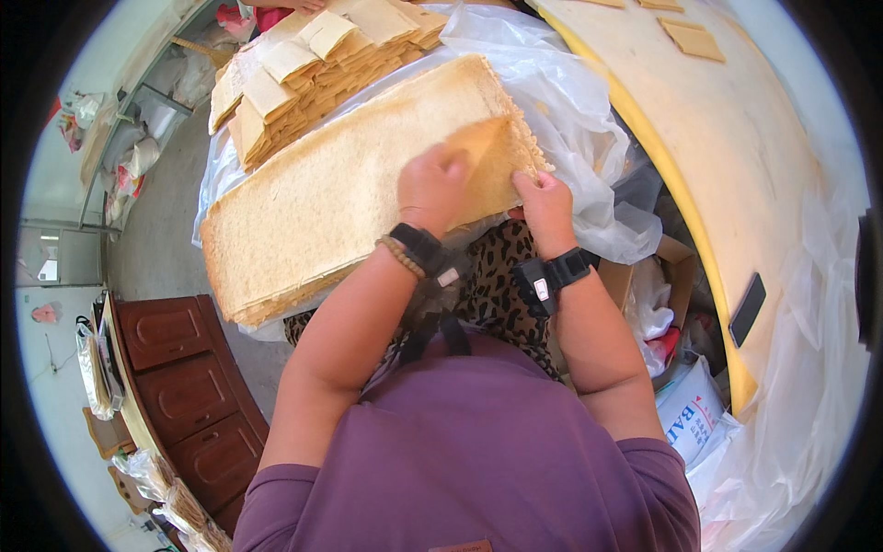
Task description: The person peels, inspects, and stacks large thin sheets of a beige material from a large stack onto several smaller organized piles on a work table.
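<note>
A long stack of thin, tan, flatbread-like sheets lies across in front of me, with rough, crumbly edges. My left hand, blurred by motion, is closed over the right part of the stack. It seems to pinch the edge of a lifted top sheet, where a smoother, darker triangle shows. At the near right corner my right hand pinches the sheet edge between thumb and fingers. Its fingertips are partly hidden under the edge. Both wrists wear black strapped devices.
Folded sheets are piled behind the stack, near another person's hand. Clear plastic sheeting lies at right. Beyond it, a pale yellow-edged table carries a phone. A cardboard box stands below; wooden cabinets are at left.
</note>
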A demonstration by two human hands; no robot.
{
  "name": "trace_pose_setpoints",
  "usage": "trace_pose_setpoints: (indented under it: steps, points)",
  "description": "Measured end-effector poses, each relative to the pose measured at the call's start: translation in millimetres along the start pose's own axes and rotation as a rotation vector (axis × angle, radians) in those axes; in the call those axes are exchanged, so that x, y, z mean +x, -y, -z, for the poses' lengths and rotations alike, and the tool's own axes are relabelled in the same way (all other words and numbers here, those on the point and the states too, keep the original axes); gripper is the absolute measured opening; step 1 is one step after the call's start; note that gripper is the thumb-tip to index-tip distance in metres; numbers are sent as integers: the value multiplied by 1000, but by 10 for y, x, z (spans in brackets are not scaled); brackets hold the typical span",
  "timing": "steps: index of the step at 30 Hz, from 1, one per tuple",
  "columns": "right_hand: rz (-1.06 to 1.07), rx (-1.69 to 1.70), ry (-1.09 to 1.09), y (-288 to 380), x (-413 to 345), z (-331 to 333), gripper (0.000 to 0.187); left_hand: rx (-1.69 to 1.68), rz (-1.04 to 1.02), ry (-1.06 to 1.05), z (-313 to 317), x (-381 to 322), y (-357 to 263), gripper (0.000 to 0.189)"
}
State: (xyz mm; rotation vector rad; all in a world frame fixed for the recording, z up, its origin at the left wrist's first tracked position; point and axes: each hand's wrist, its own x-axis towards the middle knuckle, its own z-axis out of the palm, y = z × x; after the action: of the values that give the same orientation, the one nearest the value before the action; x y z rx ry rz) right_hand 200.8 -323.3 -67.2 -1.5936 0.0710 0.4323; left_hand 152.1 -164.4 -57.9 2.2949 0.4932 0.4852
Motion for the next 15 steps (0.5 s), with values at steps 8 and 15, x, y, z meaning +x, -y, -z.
trace_pose_setpoints:
  steps: [8, 15]
  points:
    - [238, -457, 78, 395, 300, 80, 40, 73, -104, 6, 118, -103, -90, 22]
    - [117, -648, 207, 381, 1011, -87, 27, -6, -101, -134, 345, -46, -19, 20]
